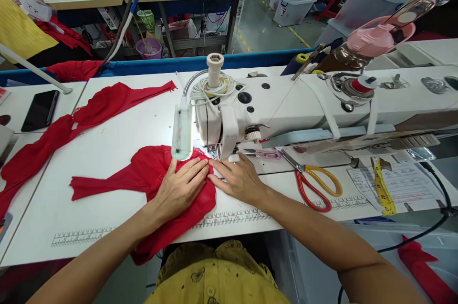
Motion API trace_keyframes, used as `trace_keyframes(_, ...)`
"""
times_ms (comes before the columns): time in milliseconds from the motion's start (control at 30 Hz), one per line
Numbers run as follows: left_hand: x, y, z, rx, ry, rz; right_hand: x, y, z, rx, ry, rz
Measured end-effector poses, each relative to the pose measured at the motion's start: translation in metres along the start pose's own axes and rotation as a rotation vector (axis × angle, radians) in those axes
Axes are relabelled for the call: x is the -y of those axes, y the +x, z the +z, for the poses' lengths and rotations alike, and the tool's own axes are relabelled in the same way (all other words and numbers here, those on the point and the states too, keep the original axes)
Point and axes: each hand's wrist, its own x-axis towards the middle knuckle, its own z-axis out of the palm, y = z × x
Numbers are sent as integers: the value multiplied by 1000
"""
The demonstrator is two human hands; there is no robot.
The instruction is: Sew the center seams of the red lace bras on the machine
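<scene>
Under the needle end of a white sewing machine (229, 122) lies a red bra piece (143, 170) with a lace edge and a moulded cup. My left hand (182, 184) rests flat on the cup, fingers stretched toward the presser foot. From the right, my right hand (238, 177) touches the fabric's edge beside the foot, its fingers extended and lying flat. The foot and the seam beneath it are mostly hidden by the machine head and my fingertips. Part of the red cloth hangs over the table's front edge.
Scissors (315, 182) with red and yellow handles and small thread snips (263, 153) lie right of my hand. A tape measure (382, 189) sits on a paper sheet. Joined red pieces (96, 108) and a phone (40, 110) are at left. A pink-lidded bottle (368, 41) stands behind the machine.
</scene>
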Motion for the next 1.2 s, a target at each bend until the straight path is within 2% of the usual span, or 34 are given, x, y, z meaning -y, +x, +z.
trace_keyframes(233,9,8,-8,18,36,52,-1,1,4,13,-50,19)
trace_keyframes(433,22,14,-6,13,0,59,-2,-2,6,54,-69,-16)
trace_keyframes(667,35,18,-2,-37,-79,101,-3,0,5,192,-27,58)
trace_keyframes(767,39,20,-2,-47,-103,115,-4,2,3,212,0,65)
trace_keyframes(1000,42,21,-1,3,-166,87,-4,3,2,202,-5,56)
trace_keyframes(1200,42,23,-3,51,-141,70,-2,2,7,78,-82,48)
